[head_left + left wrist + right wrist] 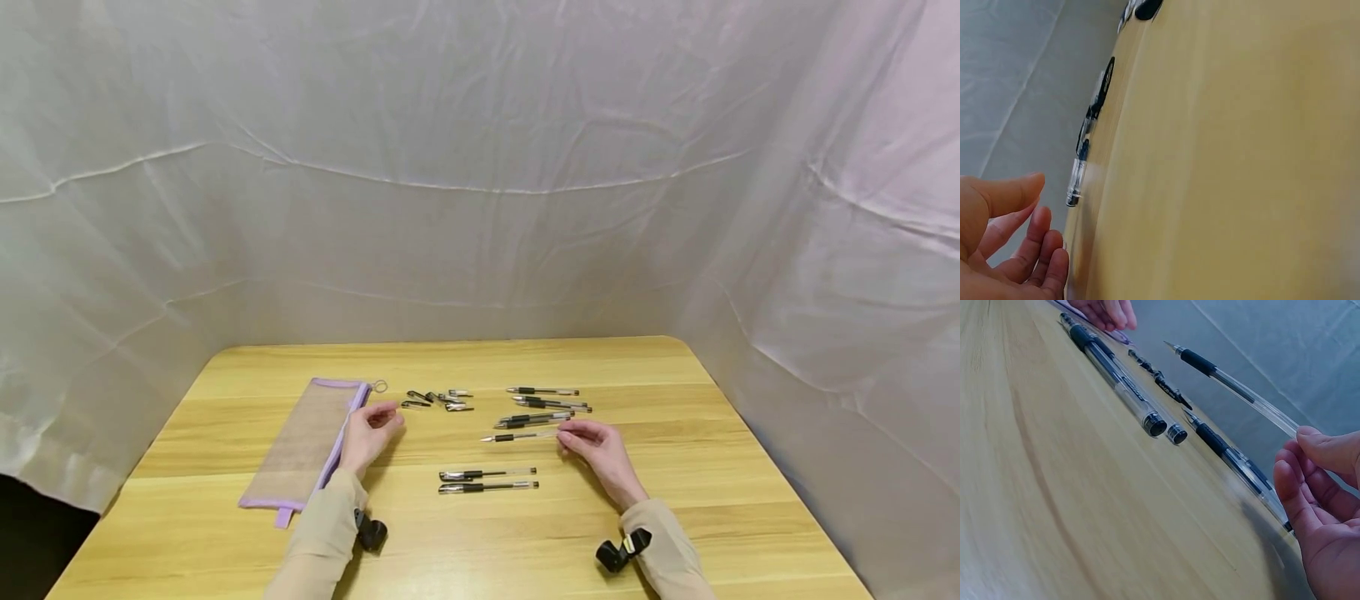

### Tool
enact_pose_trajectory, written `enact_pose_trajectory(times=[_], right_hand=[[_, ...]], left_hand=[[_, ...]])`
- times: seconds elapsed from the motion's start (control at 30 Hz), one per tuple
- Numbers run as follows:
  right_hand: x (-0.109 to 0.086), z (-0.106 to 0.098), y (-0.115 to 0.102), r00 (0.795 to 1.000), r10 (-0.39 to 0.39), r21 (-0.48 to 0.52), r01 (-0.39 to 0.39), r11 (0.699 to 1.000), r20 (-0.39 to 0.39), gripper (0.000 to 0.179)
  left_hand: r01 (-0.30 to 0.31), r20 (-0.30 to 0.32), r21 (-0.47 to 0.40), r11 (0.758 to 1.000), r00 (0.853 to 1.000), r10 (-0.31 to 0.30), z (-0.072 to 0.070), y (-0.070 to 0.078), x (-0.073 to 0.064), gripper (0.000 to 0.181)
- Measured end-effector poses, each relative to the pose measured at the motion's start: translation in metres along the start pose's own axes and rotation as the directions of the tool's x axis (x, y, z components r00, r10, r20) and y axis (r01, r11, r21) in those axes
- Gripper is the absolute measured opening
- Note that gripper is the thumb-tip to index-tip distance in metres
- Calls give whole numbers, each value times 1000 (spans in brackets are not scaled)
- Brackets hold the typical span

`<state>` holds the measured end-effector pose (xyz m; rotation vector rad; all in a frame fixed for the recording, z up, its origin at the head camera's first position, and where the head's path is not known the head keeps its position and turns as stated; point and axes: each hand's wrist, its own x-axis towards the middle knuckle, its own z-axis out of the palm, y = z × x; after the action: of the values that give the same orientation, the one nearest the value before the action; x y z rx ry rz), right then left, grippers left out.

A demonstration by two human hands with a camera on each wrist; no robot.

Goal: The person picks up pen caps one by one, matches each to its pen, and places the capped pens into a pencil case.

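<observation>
My right hand (600, 457) pinches a clear gel pen (1235, 387) by its back end between thumb and fingers. The pen is uncapped; its dark grip and bare tip point left, raised above the table in the right wrist view. Beyond it lie several more uncapped pens (543, 403) with black grips. My left hand (366, 435) hovers at the right edge of a mesh zip pouch (296, 442), fingers loosely bent, nothing visible between them. Just past its fingertips sits a loose group of pen caps (458, 407), clear and black.
Two capped pens (487, 487) lie side by side nearer to me, between my arms. The pouch has purple edging, a zip ring (379, 386) and a purple tab (283, 517). Pale cloth (480, 242) hangs behind and beside the wooden table (487, 550).
</observation>
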<state>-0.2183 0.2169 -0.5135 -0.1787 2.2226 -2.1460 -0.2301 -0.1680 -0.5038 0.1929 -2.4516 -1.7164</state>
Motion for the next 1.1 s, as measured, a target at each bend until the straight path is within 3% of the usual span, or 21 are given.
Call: enact_pose_trajectory(times=[0.13, 0.6, 1.1], right_hand=[[0, 0, 1, 1000, -6, -3, 6, 1000, 13, 40], [1, 2, 3, 1000, -4, 0, 4, 1000, 14, 38], [1, 2, 3, 1000, 10, -24, -9, 1000, 9, 34]], left_hand=[[20, -8, 39, 999, 1000, -19, 2, -1, 9, 33], [-30, 54, 206, 978, 998, 19, 8, 0, 27, 35], [-79, 71, 299, 951, 996, 61, 14, 1, 25, 29]])
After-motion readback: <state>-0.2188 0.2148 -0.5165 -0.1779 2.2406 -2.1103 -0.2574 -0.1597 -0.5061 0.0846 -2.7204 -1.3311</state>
